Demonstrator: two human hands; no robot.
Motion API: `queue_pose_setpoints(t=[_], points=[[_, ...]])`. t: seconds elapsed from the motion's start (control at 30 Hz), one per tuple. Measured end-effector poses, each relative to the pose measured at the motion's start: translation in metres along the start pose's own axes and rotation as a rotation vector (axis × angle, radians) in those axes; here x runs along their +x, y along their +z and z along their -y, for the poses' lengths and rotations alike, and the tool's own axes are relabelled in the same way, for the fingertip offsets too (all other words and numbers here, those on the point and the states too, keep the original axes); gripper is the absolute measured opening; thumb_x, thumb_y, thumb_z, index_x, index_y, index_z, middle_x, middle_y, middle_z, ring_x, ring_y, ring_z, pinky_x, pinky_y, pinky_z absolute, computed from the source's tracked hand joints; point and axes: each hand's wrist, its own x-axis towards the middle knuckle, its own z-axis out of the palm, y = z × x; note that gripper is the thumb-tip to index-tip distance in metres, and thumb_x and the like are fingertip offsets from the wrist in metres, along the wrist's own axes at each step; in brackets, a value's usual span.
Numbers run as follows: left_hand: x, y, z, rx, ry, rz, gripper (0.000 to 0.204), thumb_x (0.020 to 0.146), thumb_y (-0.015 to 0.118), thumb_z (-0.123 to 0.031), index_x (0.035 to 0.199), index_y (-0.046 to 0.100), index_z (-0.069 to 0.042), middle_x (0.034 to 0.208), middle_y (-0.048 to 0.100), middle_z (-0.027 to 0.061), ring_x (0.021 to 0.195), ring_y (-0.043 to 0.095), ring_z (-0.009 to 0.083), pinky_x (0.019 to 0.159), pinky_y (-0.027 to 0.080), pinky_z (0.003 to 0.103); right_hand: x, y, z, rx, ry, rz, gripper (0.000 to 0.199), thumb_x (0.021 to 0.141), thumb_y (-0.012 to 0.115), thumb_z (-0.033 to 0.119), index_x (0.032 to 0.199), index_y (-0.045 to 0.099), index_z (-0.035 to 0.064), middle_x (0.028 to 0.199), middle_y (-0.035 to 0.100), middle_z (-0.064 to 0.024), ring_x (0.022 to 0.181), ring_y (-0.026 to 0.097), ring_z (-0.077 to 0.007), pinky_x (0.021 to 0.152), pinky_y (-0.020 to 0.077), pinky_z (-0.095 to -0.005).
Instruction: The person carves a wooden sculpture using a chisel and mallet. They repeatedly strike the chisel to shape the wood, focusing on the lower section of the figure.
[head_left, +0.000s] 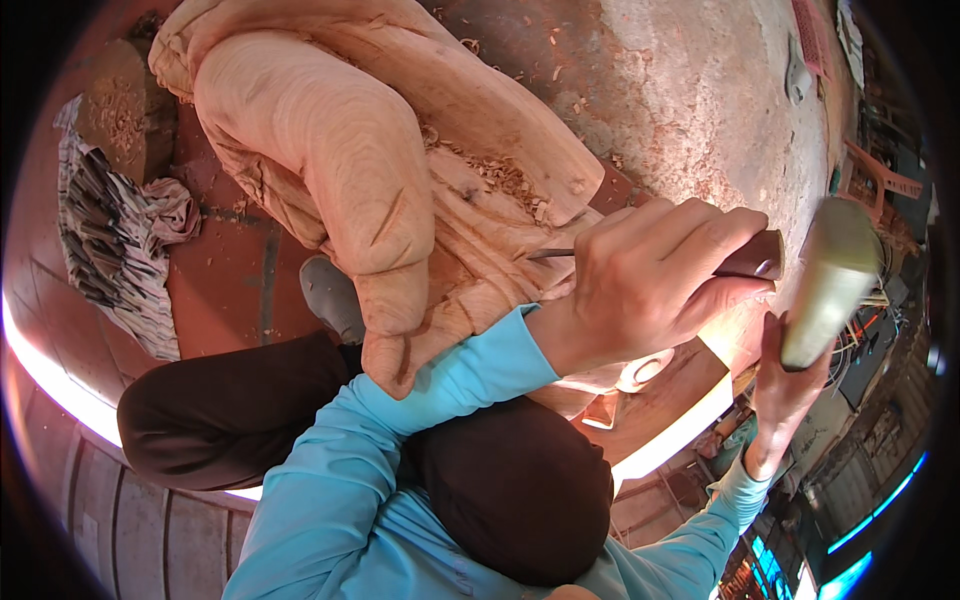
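A large carved wooden figure (320, 140) with rounded, folded forms lies before me, curled shavings (500, 180) gathered in one of its hollows. My left hand (645, 280) is wrapped round the dark handle of a carving chisel (750, 258). The thin metal blade points left, its tip at the grooved wood beside the hollow. Off to the right, my right hand (790, 390) grips a mallet (832, 270) with a pale, worn, blurred head. The mallet is raised a short way from the butt of the chisel handle, apart from it.
On the reddish floor at left, a striped cloth (145, 310) holds several carving tools (100, 220). A block strewn with shavings (120, 110) stands behind it. My dark-trousered leg (235, 410) and grey shoe (333, 298) flank the carving. A reddish chair (875, 180) and clutter are at far right.
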Motion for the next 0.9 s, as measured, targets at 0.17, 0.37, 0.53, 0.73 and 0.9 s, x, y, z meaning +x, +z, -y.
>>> queue_pose_setpoints(t=[0.17,0.37,0.53,0.73,0.9], points=[[0.002,0.000,0.001,-0.050,-0.051,0.016,0.036,0.069,0.077,-0.016,0.098,0.063,0.001,0.077,0.064,0.0101,0.065,0.063,0.0202,0.055,0.048,0.028,0.002,-0.003,0.004,-0.002,-0.049,0.056,0.042,0.079,0.068,0.007,0.116,0.052,-0.0030,0.085,0.060,-0.0065,0.074,0.054,-0.0138,0.072,0.0451,-0.0279],[0.004,-0.003,0.004,-0.044,-0.081,-0.004,0.035,0.072,0.075,-0.010,0.102,0.062,0.001,0.078,0.063,0.0107,0.065,0.063,0.0208,0.058,0.049,0.029,0.012,-0.013,0.001,0.129,0.136,0.127,0.038,0.079,0.066,0.002,0.113,0.052,-0.0029,0.091,0.061,-0.0104,0.082,0.059,-0.0201,0.079,0.0465,-0.0316],[0.004,-0.004,0.006,-0.064,-0.088,-0.029,0.036,0.073,0.075,-0.009,0.104,0.061,0.002,0.080,0.063,0.0121,0.067,0.063,0.0216,0.060,0.049,0.029,0.012,0.001,0.016,-0.051,-0.122,0.057,0.027,0.079,0.067,0.001,0.103,0.056,-0.0049,0.090,0.062,-0.0087,0.080,0.057,-0.0132,0.074,0.0469,-0.0293],[0.007,-0.004,0.008,-0.059,0.004,-0.080,0.034,0.073,0.075,-0.015,0.100,0.064,0.000,0.078,0.062,0.0094,0.062,0.061,0.0196,0.056,0.047,0.029,0.009,-0.001,0.008,-0.124,-0.196,0.082,0.039,0.079,0.067,0.002,0.114,0.052,-0.0041,0.096,0.063,-0.0120,0.084,0.060,-0.0186,0.079,0.0470,-0.0315],[0.005,-0.012,-0.010,0.172,0.242,0.078,0.033,0.064,0.077,-0.026,0.090,0.067,-0.009,0.072,0.060,0.0031,0.054,0.054,0.0163,0.047,0.041,0.027,0.007,-0.006,-0.001,0.011,-0.016,0.030,0.038,0.079,0.069,0.007,0.111,0.052,-0.0049,0.095,0.062,-0.0129,0.086,0.058,-0.0187,0.080,0.0460,-0.0338]])
